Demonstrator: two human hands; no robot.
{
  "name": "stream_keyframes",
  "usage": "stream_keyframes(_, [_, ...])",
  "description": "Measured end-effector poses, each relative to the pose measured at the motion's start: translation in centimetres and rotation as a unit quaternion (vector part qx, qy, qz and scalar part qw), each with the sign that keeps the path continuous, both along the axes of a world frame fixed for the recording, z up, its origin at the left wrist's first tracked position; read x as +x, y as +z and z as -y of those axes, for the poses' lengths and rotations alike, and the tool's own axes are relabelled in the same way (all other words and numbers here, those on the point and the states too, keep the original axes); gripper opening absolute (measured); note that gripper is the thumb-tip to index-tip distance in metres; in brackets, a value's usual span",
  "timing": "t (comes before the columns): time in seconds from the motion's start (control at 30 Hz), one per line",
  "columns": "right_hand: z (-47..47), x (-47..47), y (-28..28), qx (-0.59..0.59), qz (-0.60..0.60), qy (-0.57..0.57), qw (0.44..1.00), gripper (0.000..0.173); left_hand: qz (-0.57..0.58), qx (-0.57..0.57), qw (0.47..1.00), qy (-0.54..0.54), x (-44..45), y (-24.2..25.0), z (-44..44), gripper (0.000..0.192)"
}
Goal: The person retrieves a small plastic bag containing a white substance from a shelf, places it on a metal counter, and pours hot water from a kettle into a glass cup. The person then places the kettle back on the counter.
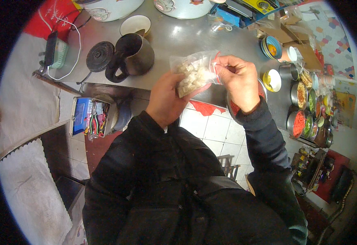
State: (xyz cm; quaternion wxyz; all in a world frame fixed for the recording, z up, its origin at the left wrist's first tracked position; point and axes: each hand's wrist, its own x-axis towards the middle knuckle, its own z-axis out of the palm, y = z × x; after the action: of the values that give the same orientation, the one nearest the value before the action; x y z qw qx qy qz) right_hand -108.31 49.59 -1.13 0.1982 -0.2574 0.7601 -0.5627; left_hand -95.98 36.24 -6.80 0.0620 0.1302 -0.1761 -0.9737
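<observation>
A clear plastic zip bag [193, 72] of pale, chunky dried pieces is held above the metal table [172, 39]. My left hand [167, 95] supports its lower end, thumb on the front and fingers underneath. At the bag's red-edged zip end, my right hand [239, 81] pinches the plastic between thumb and fingers. Whether the zip seal is parted cannot be made out. To the left of the bag stands a dark handled pitcher [144, 61], its mouth uncovered. A round dark lid [98, 56] rests beside it, and a white-lined bowl [135, 24] sits behind.
Metal bowls of shredded and chopped vegetables [299, 122] line the right side, near a yellow-and-white bowl [272, 80] and stacked blue bowls [269, 47]. Two large pale pots [181, 9] stand at the back. A toolbox with pliers [94, 119] sits below the table's left front edge.
</observation>
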Motion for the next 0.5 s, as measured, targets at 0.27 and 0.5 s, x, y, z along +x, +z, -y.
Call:
stream_keyframes(0.27, [-1.4, -2.9, 0.0, -0.012, 0.112, -0.034, 0.993, 0.014, 0.056, -0.214, 0.975, 0.0, 1.5, -3.9, 1.6, 0.041])
stream_keyframes(0.5, [-1.3, -5.2, -4.5, 0.205, -0.05, 0.07, 0.975, 0.013, 0.092, 0.065, 0.992, 0.06, 4.0, -3.6, 2.9, 0.045])
